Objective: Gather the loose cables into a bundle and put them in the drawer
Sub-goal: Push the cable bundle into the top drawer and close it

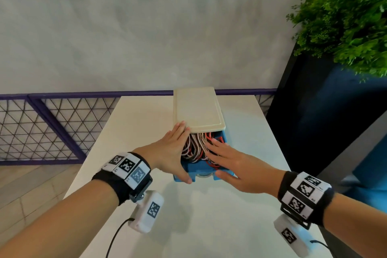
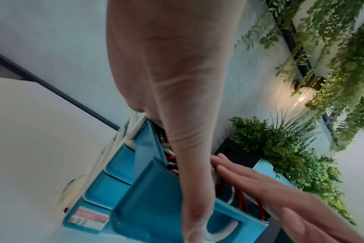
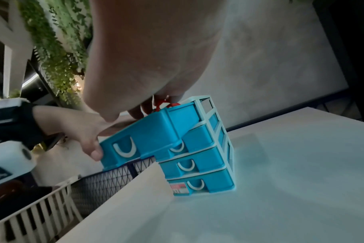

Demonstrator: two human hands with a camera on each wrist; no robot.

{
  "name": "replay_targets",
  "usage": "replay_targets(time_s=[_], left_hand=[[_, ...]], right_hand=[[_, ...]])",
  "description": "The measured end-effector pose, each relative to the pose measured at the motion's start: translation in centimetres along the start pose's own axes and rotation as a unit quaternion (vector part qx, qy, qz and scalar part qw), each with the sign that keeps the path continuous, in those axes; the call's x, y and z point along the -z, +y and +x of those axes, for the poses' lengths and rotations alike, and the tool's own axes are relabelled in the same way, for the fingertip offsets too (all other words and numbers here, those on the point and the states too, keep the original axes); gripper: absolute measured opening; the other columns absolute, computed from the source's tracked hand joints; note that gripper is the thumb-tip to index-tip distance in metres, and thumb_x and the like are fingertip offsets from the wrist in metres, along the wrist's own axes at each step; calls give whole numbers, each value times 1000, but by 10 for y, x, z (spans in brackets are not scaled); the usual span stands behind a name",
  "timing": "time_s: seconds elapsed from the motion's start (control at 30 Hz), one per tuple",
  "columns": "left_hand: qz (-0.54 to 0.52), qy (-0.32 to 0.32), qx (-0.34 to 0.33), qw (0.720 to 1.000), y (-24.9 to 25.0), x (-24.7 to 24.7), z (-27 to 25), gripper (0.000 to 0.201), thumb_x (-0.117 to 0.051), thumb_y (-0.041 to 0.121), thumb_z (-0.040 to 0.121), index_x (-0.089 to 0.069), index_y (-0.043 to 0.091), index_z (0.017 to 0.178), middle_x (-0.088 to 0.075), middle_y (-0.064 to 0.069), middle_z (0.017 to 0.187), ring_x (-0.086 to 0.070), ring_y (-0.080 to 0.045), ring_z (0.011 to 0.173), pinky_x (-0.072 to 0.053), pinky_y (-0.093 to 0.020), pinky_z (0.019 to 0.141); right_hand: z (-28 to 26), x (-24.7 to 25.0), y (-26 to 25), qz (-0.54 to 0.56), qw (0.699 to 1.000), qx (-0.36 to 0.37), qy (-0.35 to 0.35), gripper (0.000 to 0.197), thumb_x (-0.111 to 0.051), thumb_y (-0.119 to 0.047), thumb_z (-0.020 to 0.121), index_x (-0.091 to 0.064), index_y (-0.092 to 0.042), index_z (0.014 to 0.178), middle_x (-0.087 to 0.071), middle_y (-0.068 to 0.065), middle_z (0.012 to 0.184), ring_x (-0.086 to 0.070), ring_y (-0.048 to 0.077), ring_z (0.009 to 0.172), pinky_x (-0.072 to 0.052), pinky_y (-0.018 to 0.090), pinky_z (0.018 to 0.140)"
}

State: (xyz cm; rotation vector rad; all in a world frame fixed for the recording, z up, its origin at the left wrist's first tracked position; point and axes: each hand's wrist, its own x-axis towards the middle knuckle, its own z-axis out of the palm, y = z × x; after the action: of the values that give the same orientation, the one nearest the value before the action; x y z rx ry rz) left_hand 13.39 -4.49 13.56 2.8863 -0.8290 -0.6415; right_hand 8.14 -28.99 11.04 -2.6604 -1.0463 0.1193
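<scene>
Table (image 1: 240,205) carries a small chest (image 3: 218,148) of four blue drawers in a white frame, and the top drawer (image 3: 143,136) stands pulled out with the cables (image 1: 196,146) heaped inside it, red, white and braided, some loops riding above the rim. The left hand (image 1: 171,153) lies with fingers straight along the drawer's left wall, thumb on its front; the right hand (image 1: 232,165) rests flat, fingers spread wide, on the cables. Pressing well, I judge, means flattening every loop below the rim while the left steadies the drawer, since a proud loop could jam under the chest's cream top (image 1: 196,109) at closing.
</scene>
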Motion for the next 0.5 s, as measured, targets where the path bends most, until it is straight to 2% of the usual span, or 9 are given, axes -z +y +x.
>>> replay_targets(time_s=[0.1,0.27,0.43,0.5], left_hand=[[9,21,-24,999,-9,-1,-1,144,-73,69,54,24,16,146,33,0,154,32,-12,140,9,-36,118],[12,25,-33,999,-11,1,-2,142,-73,69,54,21,17,147,32,1,154,31,-10,140,10,-34,118],[9,34,-30,999,-8,6,-4,136,-74,64,59,16,16,149,26,2,156,25,-9,142,11,-32,116],[8,43,-31,999,-7,8,-5,133,-75,63,60,12,16,150,22,2,158,21,-9,144,10,-31,115]], right_hand=[[0,3,-8,-26,998,-14,-49,64,-23,-48,99,-9,-19,154,8,-14,157,23,-9,138,15,9,109],[25,-2,-3,-75,994,-29,-80,71,-6,-51,95,-11,-12,154,-3,3,163,6,9,148,12,23,115],[36,-2,4,-122,989,-40,-75,67,-4,-44,97,-13,-9,154,-9,7,163,-3,16,150,8,29,116],[38,2,1,-111,989,-46,-84,62,-10,-41,101,-17,-8,153,-11,8,163,-5,18,150,3,31,118]])
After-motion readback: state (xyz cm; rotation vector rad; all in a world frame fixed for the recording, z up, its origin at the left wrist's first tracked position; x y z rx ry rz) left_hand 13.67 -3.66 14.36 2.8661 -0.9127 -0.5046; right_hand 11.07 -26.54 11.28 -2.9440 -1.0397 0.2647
